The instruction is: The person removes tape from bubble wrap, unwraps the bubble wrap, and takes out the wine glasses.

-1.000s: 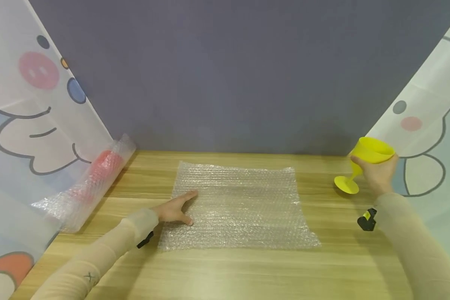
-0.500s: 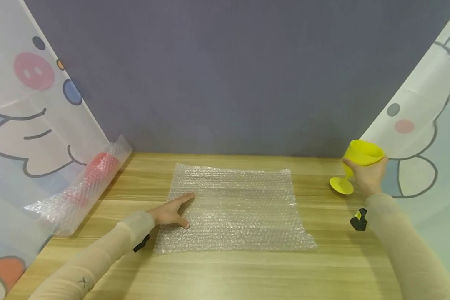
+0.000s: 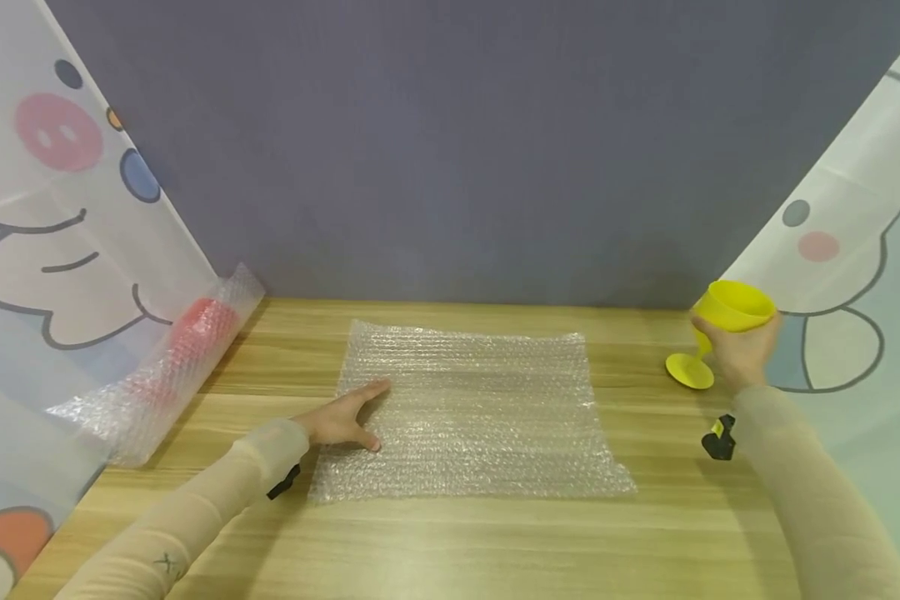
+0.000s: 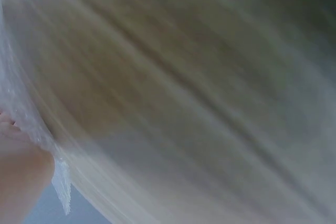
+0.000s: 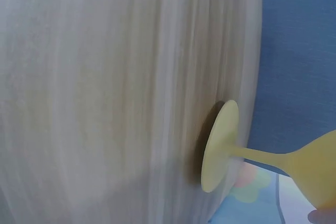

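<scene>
A sheet of bubble wrap (image 3: 480, 417) lies flat on the wooden table in the head view. My left hand (image 3: 341, 418) rests on its left edge, thumb and fingers spread. In the left wrist view a bit of that hand (image 4: 23, 166) shows beside the wrap's edge (image 4: 62, 184). At the back right, my right hand (image 3: 746, 354) grips the bowl of a yellow goblet (image 3: 735, 307). The goblet is tilted. In the right wrist view its stem and round foot (image 5: 220, 150) show close to the tabletop; whether the foot touches cannot be told.
At the left stands a bubble-wrapped bundle (image 3: 187, 358) with something red inside, against the printed side cloth (image 3: 52, 250). A grey panel (image 3: 450, 150) closes off the back of the table (image 3: 450, 550). Another printed cloth (image 3: 843, 350) hangs at the right.
The whole head view shifts slightly. My right hand holds the goblet throughout, and the goblet has barely moved. The left hand stays on the bubble wrap.
</scene>
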{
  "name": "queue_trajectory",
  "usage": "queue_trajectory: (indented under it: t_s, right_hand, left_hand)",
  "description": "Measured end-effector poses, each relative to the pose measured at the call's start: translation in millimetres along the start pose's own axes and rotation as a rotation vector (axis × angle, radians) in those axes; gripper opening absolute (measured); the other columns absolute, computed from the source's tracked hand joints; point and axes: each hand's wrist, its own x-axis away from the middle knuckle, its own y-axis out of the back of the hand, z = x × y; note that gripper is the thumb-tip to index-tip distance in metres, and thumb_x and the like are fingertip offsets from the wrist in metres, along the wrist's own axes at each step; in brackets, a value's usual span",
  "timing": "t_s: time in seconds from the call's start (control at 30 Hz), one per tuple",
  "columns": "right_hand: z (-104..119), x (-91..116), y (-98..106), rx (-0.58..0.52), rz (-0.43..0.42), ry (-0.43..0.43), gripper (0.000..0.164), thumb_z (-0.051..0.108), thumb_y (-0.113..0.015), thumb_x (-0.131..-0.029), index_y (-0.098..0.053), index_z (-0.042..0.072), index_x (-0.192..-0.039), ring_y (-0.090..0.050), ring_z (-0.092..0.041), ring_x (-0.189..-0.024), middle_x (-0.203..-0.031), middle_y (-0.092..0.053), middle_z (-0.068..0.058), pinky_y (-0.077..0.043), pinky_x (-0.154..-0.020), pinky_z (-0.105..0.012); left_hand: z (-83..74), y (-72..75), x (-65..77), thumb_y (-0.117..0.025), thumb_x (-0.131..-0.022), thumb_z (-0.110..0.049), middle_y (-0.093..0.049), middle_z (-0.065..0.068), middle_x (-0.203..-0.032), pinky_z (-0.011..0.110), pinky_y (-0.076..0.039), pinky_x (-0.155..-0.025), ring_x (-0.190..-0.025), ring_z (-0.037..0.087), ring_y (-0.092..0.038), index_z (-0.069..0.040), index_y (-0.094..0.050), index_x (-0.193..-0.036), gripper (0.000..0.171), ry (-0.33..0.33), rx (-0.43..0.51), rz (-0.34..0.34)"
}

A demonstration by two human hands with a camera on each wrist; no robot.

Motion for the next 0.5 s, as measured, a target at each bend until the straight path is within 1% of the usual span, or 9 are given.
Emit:
queue_trajectory:
  t_s: [0.1, 0.13, 0.23, 0.33, 0.47, 0.5]
  right_hand:
    - [-3.0, 0.2, 1.2, -0.017, -0.013, -0.024, 0.096, 0.036, -0.075, -0.072, -0.007, 0.029, -0.140, -0.024, -0.011, -0.130, -0.136, -0.024, 0.015, -0.017, -0.114, -0.025]
    - [-1.1, 2.3, 1.2, -0.007, -0.020, -0.032, 0.096, 0.037, -0.074, -0.073, -0.006, 0.030, -0.140, -0.023, -0.011, -0.131, -0.135, -0.024, 0.016, -0.017, -0.114, -0.025]
    - [1.7, 2.3, 0.2, 0.011, -0.026, -0.039, 0.096, 0.037, -0.074, -0.073, -0.006, 0.030, -0.140, -0.023, -0.010, -0.131, -0.133, -0.024, 0.019, -0.018, -0.114, -0.024]
    - [3.9, 1.3, -3.3, -0.006, -0.020, -0.034, 0.096, 0.034, -0.075, -0.072, -0.007, 0.031, -0.140, -0.024, -0.010, -0.131, -0.133, -0.024, 0.018, -0.019, -0.113, -0.024]
    - [3.4, 1.5, -7.4, -0.024, -0.018, -0.037, 0.096, 0.030, -0.076, -0.072, -0.008, 0.030, -0.140, -0.023, -0.010, -0.132, -0.134, -0.025, 0.017, -0.019, -0.113, -0.023]
    - [2.9, 2.0, -7.7, -0.011, -0.021, -0.033, 0.096, 0.031, -0.075, -0.073, -0.007, 0.030, -0.140, -0.023, -0.010, -0.132, -0.134, -0.024, 0.017, -0.019, -0.113, -0.022]
  left_hand:
    - [-1.2, -0.8, -1.4, -0.078, -0.067, -0.030, 0.000, 0.011, -0.155, 0.056, -0.002, -0.112, -0.141, 0.032, 0.002, -0.007, -0.009, -0.147, 0.108, 0.005, 0.000, 0.021]
    - [-1.6, -0.8, -2.0, -0.078, -0.067, -0.031, 0.000, 0.010, -0.155, 0.056, -0.002, -0.112, -0.141, 0.032, 0.002, -0.007, -0.009, -0.147, 0.108, 0.003, -0.001, 0.024]
    - [-2.0, 0.7, -4.0, -0.077, -0.068, -0.031, -0.001, 0.011, -0.155, 0.057, -0.002, -0.112, -0.141, 0.032, 0.002, -0.007, -0.010, -0.147, 0.107, -0.006, -0.008, 0.012]
    - [-1.8, 2.6, -4.2, -0.077, -0.068, -0.030, -0.001, 0.011, -0.155, 0.057, -0.002, -0.112, -0.141, 0.032, 0.002, -0.007, -0.010, -0.147, 0.106, -0.007, -0.012, -0.007]
    - [-1.3, 2.4, -0.7, -0.077, -0.067, -0.029, 0.000, 0.011, -0.155, 0.057, 0.000, -0.112, -0.141, 0.032, 0.003, -0.008, -0.010, -0.148, 0.107, 0.010, 0.007, 0.004]
    - [-0.6, 1.8, 0.2, -0.077, -0.068, -0.029, 0.001, 0.011, -0.155, 0.058, 0.000, -0.111, -0.141, 0.033, 0.004, -0.008, -0.009, -0.148, 0.107, 0.007, 0.015, 0.009]
